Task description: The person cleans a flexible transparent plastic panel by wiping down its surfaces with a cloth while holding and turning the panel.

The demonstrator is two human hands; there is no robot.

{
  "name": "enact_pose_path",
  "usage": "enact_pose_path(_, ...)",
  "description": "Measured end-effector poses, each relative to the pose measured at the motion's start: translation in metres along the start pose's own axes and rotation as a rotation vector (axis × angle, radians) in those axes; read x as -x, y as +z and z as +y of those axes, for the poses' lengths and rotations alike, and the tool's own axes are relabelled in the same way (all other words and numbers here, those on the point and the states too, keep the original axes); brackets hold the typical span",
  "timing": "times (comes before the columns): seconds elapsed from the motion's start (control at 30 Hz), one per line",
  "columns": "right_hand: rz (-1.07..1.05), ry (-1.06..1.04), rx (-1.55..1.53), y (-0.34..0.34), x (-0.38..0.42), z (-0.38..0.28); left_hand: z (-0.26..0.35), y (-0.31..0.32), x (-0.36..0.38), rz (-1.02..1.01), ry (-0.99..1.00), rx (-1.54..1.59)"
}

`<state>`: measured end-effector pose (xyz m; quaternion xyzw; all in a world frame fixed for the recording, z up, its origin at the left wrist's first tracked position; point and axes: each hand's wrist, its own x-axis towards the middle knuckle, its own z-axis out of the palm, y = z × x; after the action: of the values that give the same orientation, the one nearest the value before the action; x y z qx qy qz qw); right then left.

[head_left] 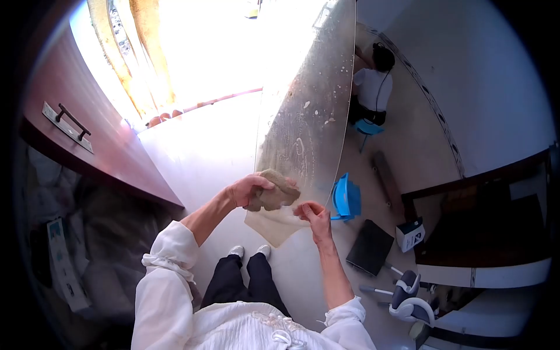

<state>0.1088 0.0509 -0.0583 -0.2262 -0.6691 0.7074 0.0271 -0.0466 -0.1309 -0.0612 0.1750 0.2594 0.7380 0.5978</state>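
My left hand (249, 190) is closed around a crumpled, olive-brown cloth-like piece (272, 198) with ragged edges. It is held over the near end of a long, shiny tabletop (303, 134) marked with wet-looking streaks and pale specks. Just right of that piece, my right hand (315, 219) has its thumb and fingertips pinched together; what lies between them is too small to make out. Below both hands, a thin, pale yellowish sheet (273, 226) hangs at the table's near end, its lower edge coming to a point.
Blue stools (346, 198) stand to the right, and a person (373, 84) sits on one farther back. A dark box (370, 247), a white carton (409, 234) and a dark cylinder (387, 181) lie on the floor. On the left is a reddish door (105, 116) with a handle.
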Motion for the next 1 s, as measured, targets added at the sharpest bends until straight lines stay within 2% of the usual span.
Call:
enact_pose_path(0.03, -0.037, -0.064, -0.002, -0.004, -0.001, 0.004, -0.015, 0.012, 0.010, 0.086, -0.025, 0.132)
enact_pose_path(0.13, -0.042, -0.145, 0.003, -0.002, 0.003, 0.011, -0.047, 0.013, 0.025, 0.250, 0.082, 0.145)
enact_pose_path(0.2, 0.072, -0.092, -0.014, 0.000, 0.004, 0.019, -0.049, 0.014, 0.032, 0.333, 0.077, 0.087)
enact_pose_path(0.27, 0.103, -0.129, 0.044, 0.006, 0.007, 0.027, -0.050, 0.017, 0.036, 0.513, 0.003, -0.111)
enact_pose_path(0.33, 0.313, -0.228, 0.292, 0.012, 0.010, 0.028, -0.037, 0.025, 0.033, 0.518, -0.018, -0.067)
enact_pose_path(0.37, 0.381, -0.358, 0.378, 0.008, 0.003, 0.043, -0.026, 0.026, 0.027, 0.516, -0.008, -0.124)
enact_pose_path(0.4, 0.384, -0.362, 0.381, 0.010, 0.004, 0.039, -0.010, 0.030, 0.018, 0.509, 0.001, -0.181)
enact_pose_path(0.47, 0.477, -0.512, 0.459, 0.015, 0.003, 0.024, 0.032, 0.034, -0.003, 0.521, 0.120, -0.196)
enact_pose_path(0.6, 0.424, -0.505, 0.501, 0.002, 0.006, 0.026, 0.110, 0.029, -0.044, 0.613, 0.375, -0.293)
enact_pose_path(0.67, 0.426, -0.514, 0.518, -0.002, 0.006, 0.027, 0.122, 0.027, -0.054, 0.716, 0.412, -0.419)
enact_pose_path(0.73, 0.432, -0.539, 0.579, -0.007, 0.004, 0.031, 0.096, 0.037, -0.055, 0.737, 0.342, -0.638)
enact_pose_path(0.8, 0.454, -0.545, 0.604, -0.009, 0.003, 0.037, 0.052, 0.001, -0.056, 0.808, 0.271, -0.706)
enact_pose_path(0.83, 0.477, -0.561, 0.633, -0.010, 0.001, 0.040, 0.030, 0.007, -0.052, 0.818, 0.281, -0.770)
enact_pose_path(0.87, 0.472, -0.547, 0.631, -0.012, -0.001, 0.045, 0.002, 0.014, -0.046, 0.832, 0.287, -0.827)
enact_pose_path(0.93, 0.515, -0.519, 0.657, -0.016, -0.009, 0.051, -0.056, 0.005, -0.032, 1.033, 0.278, -1.002)
enact_pose_path(1.0, 0.504, -0.516, 0.663, -0.022, -0.011, 0.043, -0.116, -0.032, -0.013, 1.030, 0.210, -1.228)
